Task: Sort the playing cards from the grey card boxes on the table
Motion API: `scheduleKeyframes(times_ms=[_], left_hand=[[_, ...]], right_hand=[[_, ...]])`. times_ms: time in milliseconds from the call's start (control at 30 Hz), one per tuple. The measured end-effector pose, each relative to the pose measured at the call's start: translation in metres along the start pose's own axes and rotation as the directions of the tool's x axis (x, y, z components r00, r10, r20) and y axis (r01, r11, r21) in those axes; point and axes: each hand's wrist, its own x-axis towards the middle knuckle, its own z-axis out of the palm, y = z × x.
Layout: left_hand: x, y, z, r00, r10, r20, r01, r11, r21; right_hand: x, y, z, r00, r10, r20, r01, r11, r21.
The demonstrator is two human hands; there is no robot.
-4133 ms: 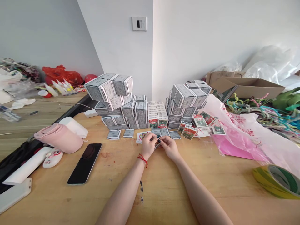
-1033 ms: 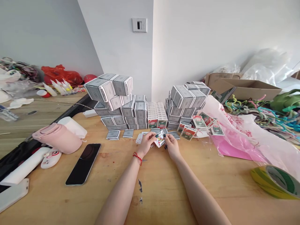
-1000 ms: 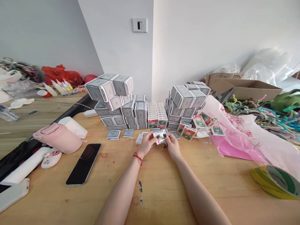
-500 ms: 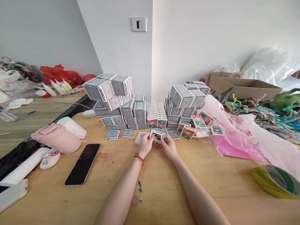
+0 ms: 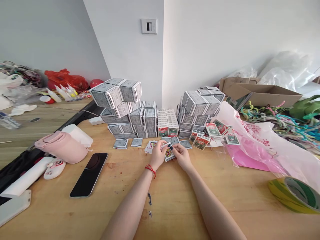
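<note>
My left hand (image 5: 158,155), with a red string at the wrist, and my right hand (image 5: 181,155) meet over the wooden table (image 5: 175,200), both pinched round a small pack of playing cards (image 5: 169,154) with a face card showing. Loose face-up cards (image 5: 150,146) lie just left of my hands. Behind them stand grey patterned card boxes, a taller stack on the left (image 5: 122,106) and another on the right (image 5: 197,108), with a row of white and red boxes (image 5: 167,122) between. Small grey packs (image 5: 121,143) lie flat in front of the left stack.
A black phone (image 5: 89,174), a pink bottle (image 5: 62,147) and white rolls (image 5: 25,180) lie at the left. Loose red-green card boxes (image 5: 212,131) and a pink plastic bag (image 5: 252,146) are at the right, with a tape roll (image 5: 296,193), a cardboard box (image 5: 262,93) and coloured hooks (image 5: 280,118).
My hands have turned the pack of cards and lowered it a little toward the table, nearer to me. The stacks and other things have not moved.
</note>
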Motion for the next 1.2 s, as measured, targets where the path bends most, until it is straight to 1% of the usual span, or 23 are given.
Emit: scheduleKeyframes(times_ms=[67, 167, 267, 400, 533, 600, 700, 833, 900, 967, 1100, 1133, 1200], left_hand=[[0.0, 0.0, 0.0, 1.0, 0.002, -0.014, -0.003, 1.0, -0.012], [0.002, -0.001, 0.0, 1.0, 0.009, 0.014, -0.009, 1.0, -0.019], [0.003, -0.003, 0.0, 1.0, 0.001, 0.018, -0.001, 1.0, -0.022], [0.001, -0.005, 0.001, 0.998, -0.045, -0.032, 0.044, 0.998, -0.048], [0.001, -0.005, 0.0, 0.999, -0.044, -0.002, 0.044, 0.996, -0.071], [0.001, -0.004, 0.0, 0.999, -0.037, -0.006, 0.037, 0.998, -0.048], [0.0, -0.003, 0.002, 0.998, -0.028, -0.053, 0.027, 1.0, -0.005], [0.0, -0.004, 0.004, 0.996, -0.01, -0.089, 0.013, 0.999, 0.043], [0.001, -0.006, 0.005, 0.994, -0.023, -0.103, 0.027, 0.999, 0.039], [0.002, -0.009, 0.005, 0.989, -0.056, -0.136, 0.058, 0.998, 0.009], [0.006, -0.016, 0.003, 0.962, -0.134, -0.236, 0.121, 0.99, -0.07], [0.007, -0.017, 0.002, 0.956, -0.149, -0.253, 0.131, 0.988, -0.087], [0.007, -0.019, 0.001, 0.952, -0.163, -0.261, 0.139, 0.984, -0.108]], right_hand=[[-0.002, -0.002, 0.001, 0.997, 0.044, 0.058, -0.047, 0.998, 0.037], [-0.001, -0.001, 0.002, 0.995, 0.044, 0.092, -0.052, 0.994, 0.091], [0.001, 0.003, 0.003, 0.997, 0.037, 0.07, -0.043, 0.995, 0.095], [0.002, 0.005, 0.004, 0.999, 0.016, 0.044, -0.02, 0.995, 0.102], [0.001, 0.001, 0.004, 1.0, -0.003, 0.012, 0.001, 0.992, 0.126], [0.001, 0.001, 0.004, 1.0, -0.004, 0.023, 0.001, 0.991, 0.136], [0.002, 0.002, 0.004, 0.998, -0.012, 0.055, 0.003, 0.989, 0.145], [0.004, 0.005, 0.004, 0.999, -0.028, 0.044, 0.024, 0.995, 0.101], [0.003, 0.003, 0.003, 0.999, -0.011, 0.052, 0.007, 0.997, 0.076], [0.001, 0.0, 0.002, 0.995, 0.02, 0.099, -0.026, 0.998, 0.059], [-0.003, -0.008, -0.003, 0.961, 0.036, 0.273, -0.064, 0.993, 0.095], [-0.004, -0.008, -0.003, 0.954, 0.033, 0.299, -0.069, 0.992, 0.11], [-0.004, -0.007, -0.003, 0.953, 0.035, 0.301, -0.073, 0.991, 0.116]])
